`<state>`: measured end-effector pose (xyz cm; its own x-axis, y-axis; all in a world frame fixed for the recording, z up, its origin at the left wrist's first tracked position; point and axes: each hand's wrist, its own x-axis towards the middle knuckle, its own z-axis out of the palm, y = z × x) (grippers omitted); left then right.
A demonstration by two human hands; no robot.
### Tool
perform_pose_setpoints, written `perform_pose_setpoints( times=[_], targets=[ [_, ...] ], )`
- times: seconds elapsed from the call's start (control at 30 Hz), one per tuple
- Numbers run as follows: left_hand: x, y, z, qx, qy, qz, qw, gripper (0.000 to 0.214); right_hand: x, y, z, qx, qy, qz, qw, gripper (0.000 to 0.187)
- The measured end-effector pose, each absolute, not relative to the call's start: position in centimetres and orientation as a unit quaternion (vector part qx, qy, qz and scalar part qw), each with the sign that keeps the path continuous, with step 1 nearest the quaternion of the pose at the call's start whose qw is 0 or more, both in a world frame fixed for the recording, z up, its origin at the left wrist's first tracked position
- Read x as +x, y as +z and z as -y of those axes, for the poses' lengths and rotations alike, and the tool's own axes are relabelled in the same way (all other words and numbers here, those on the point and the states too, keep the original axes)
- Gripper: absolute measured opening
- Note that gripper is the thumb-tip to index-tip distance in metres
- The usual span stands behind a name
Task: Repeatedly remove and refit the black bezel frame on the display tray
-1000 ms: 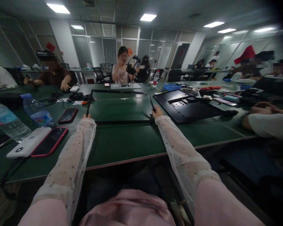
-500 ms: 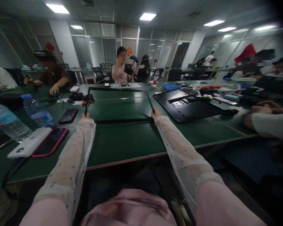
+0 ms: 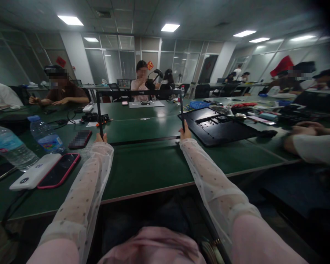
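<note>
A thin black rectangular frame stands tilted up off the green table, its near edge still on the tabletop. My left hand is closed on the frame's left side near the bottom. On the right side, my right hand is closed on the frame near its lower corner. Both arms wear sheer white dotted sleeves. Through the frame's opening I see the table and people beyond.
A black monitor back panel lies right of the frame. Two water bottles, a white power bank and phones sit at left. A co-worker's arm rests at right. Other people sit across the table.
The frame lay nearly flat on the table; now its far edge has swung up so it stands almost upright. Both hands kept their hold on its sides.
</note>
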<state>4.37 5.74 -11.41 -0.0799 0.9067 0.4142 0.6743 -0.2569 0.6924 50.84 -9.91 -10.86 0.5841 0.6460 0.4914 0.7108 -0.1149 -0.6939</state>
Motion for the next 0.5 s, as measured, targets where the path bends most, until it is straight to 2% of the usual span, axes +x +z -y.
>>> perform_pose_setpoints(
  times=[0.3,0.5],
  targets=[
    [3.8,-11.3,-5.7,0.653,0.489,-0.570,0.098,0.026,51.4,-11.1,9.0,-0.724,-0.078,0.408,0.550,0.070],
    [3.8,-11.4,-6.1,0.673,0.463,-0.569,0.096,0.027,51.5,-11.6,8.8,-0.735,-0.083,0.415,0.530,0.067]
  ],
)
